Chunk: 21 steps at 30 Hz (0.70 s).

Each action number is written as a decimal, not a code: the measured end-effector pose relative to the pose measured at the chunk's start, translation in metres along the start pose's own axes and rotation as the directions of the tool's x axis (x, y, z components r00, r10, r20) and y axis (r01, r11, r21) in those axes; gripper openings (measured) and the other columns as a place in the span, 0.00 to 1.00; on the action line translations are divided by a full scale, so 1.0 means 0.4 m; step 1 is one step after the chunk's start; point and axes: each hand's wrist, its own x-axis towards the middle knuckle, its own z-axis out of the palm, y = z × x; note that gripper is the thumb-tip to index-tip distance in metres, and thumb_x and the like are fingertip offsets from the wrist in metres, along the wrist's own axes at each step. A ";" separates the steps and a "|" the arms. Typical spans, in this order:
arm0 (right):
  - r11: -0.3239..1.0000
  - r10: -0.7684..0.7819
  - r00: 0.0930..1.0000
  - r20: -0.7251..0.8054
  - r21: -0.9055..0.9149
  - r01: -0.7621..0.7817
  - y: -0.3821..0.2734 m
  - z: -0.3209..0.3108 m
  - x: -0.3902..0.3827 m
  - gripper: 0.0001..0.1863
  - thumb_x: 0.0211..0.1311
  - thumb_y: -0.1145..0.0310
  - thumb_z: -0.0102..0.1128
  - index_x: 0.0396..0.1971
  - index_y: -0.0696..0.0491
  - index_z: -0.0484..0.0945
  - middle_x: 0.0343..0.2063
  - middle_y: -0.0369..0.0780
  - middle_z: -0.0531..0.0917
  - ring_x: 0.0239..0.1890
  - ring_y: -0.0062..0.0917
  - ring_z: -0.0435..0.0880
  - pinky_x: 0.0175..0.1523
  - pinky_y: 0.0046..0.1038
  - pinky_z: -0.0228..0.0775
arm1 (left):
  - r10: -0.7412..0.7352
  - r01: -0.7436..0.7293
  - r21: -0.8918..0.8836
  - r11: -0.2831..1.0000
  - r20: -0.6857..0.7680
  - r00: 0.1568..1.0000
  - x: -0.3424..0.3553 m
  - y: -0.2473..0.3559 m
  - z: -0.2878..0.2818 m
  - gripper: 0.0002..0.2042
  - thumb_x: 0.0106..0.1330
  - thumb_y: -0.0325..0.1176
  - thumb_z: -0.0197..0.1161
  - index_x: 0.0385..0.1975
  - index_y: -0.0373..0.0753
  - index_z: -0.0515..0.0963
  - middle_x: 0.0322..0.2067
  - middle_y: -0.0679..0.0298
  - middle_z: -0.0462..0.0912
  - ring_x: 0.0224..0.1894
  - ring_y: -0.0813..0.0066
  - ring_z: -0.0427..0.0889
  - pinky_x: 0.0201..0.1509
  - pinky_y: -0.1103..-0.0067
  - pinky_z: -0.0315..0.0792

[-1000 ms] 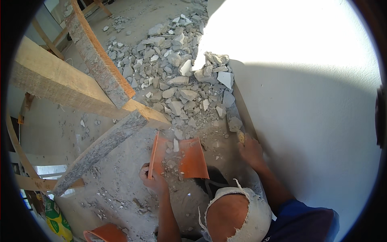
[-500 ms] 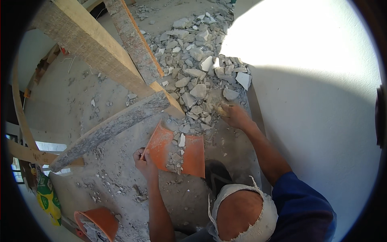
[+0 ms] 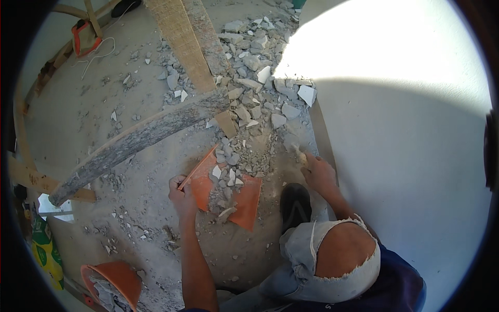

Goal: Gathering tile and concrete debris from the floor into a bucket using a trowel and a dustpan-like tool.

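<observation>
My left hand (image 3: 182,190) is closed on the raised left edge of a bent orange plastic sheet (image 3: 248,202), which lies on the floor like a scoop. Grey rubble and a few white chips lie along its middle and spill past its far edge. To the right, near the wall's foot, my right hand (image 3: 319,173) grips the pale handle of what looks like a small trowel (image 3: 300,156). Its dusty grey blade rests among the debris and is hard to make out. A heap of broken concrete (image 3: 254,62) stretches away beyond the sheet.
A rough curved plank (image 3: 140,139) and an upright timber (image 3: 189,47) stand at the left of the heap. An orange bucket with rubble (image 3: 122,281) sits at lower left, near a green and yellow sack (image 3: 47,249). A white wall (image 3: 400,156) closes the right side. My shoe (image 3: 296,205) is beside the sheet.
My right hand has drawn back toward me with the tool. More rubble now lies on and at the far edge of the orange sheet. My knee and shoe show further right.
</observation>
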 end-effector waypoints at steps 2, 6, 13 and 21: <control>0.997 0.046 0.999 0.030 -0.070 -0.043 0.076 0.029 0.067 0.21 0.62 0.59 0.63 0.53 0.48 0.74 0.40 0.49 0.84 0.42 0.48 0.85 0.47 0.48 0.76 | -0.075 0.074 0.011 0.997 0.055 0.996 0.002 0.013 -0.021 0.04 0.68 0.27 0.60 0.38 0.35 0.75 0.31 0.66 0.77 0.33 0.80 0.72 0.40 0.80 0.69; 0.985 -0.156 0.964 0.216 -0.031 0.167 -0.007 0.057 0.099 0.26 0.61 0.56 0.65 0.59 0.45 0.75 0.39 0.50 0.85 0.44 0.47 0.85 0.49 0.47 0.77 | -0.127 0.122 0.069 0.990 0.083 0.988 -0.013 0.029 -0.042 0.05 0.67 0.27 0.61 0.39 0.35 0.75 0.31 0.66 0.77 0.32 0.80 0.72 0.40 0.80 0.69; 0.845 -0.530 0.811 0.249 0.068 0.531 -0.203 0.043 -0.011 0.28 0.60 0.55 0.64 0.61 0.44 0.74 0.44 0.47 0.83 0.44 0.43 0.85 0.49 0.46 0.77 | -0.120 0.120 0.123 0.985 -0.001 0.993 -0.018 0.023 -0.054 0.05 0.69 0.27 0.61 0.40 0.34 0.75 0.30 0.61 0.80 0.33 0.75 0.76 0.40 0.75 0.71; 0.928 -0.339 0.933 0.121 -0.120 0.353 -0.226 0.076 0.124 0.25 0.59 0.61 0.63 0.58 0.48 0.75 0.44 0.49 0.83 0.41 0.48 0.85 0.44 0.46 0.77 | -0.228 0.231 0.060 0.971 -0.054 0.972 0.042 -0.023 -0.151 0.10 0.66 0.25 0.61 0.45 0.31 0.75 0.36 0.57 0.82 0.37 0.72 0.78 0.45 0.75 0.73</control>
